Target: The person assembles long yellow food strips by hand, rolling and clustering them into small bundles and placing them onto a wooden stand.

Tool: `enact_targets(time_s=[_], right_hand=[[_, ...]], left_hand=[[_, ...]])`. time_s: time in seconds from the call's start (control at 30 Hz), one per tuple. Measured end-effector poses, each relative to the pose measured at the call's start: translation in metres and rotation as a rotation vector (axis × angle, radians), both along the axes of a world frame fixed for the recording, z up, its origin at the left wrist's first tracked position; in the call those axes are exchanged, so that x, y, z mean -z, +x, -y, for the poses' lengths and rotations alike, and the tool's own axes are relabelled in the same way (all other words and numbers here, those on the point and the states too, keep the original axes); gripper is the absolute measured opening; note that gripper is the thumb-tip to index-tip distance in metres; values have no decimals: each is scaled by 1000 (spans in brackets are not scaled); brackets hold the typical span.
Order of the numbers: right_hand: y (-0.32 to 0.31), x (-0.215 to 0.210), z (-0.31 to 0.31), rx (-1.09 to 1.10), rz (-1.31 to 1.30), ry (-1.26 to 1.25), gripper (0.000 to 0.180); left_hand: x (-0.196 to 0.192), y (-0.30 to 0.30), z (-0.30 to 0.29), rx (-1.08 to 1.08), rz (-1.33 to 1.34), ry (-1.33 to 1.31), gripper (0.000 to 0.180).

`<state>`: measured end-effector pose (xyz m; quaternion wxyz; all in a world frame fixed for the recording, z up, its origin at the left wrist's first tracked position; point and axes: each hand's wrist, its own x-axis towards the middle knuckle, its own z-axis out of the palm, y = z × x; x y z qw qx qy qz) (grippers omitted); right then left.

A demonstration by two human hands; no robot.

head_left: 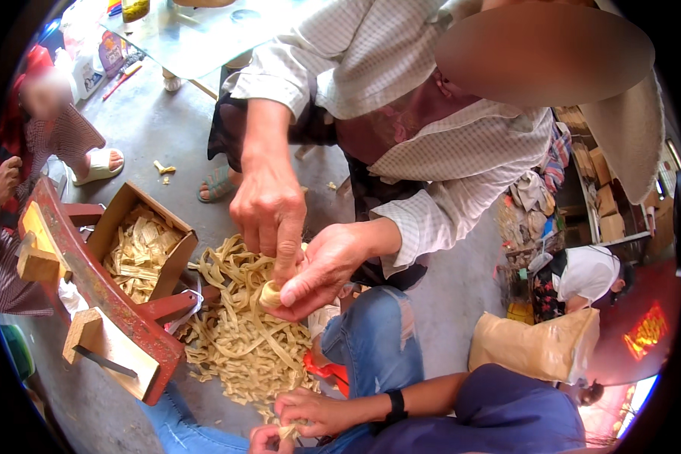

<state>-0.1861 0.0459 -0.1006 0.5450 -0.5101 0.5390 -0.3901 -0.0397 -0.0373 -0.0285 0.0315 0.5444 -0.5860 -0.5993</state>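
At the bottom of the head view, my right hand (312, 410), with a black band at its wrist, is closed on a pale straw-coloured strip (288, 431). Close beside it, my left hand (264, 439) is partly cut off by the frame edge, its fingers closed on the same strip. Beyond them a heap of long plaited strips (238, 356) lies on the floor between my jeans-covered knees. Across from me, another person's hand (268, 208) points a finger at a small coiled strip (271, 294) held in that person's other hand (321, 268).
A red wooden bench (113, 265) with wooden blocks and a metal blade stands at left. Behind it, a cardboard box (172, 274) holds flat pale pieces. At right are a large tan sack (533, 348) and a bending person (583, 276). A glass table (181, 34) stands at the back.
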Motion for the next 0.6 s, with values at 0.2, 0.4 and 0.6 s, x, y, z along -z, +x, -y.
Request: enact_targets(time_s=[0.2,0.4,0.6], right_hand=[[8,5,-5,47,165,-34,17],[8,-8,-1,186,45,-173,17],[2,-25,-3,131,-203,-311,25]], left_hand=[[-7,-3,-10,142,132,-398,17],[5,-2,-28,-501,-176,213,28],[-6,6,-29,-461,-261,320,29]])
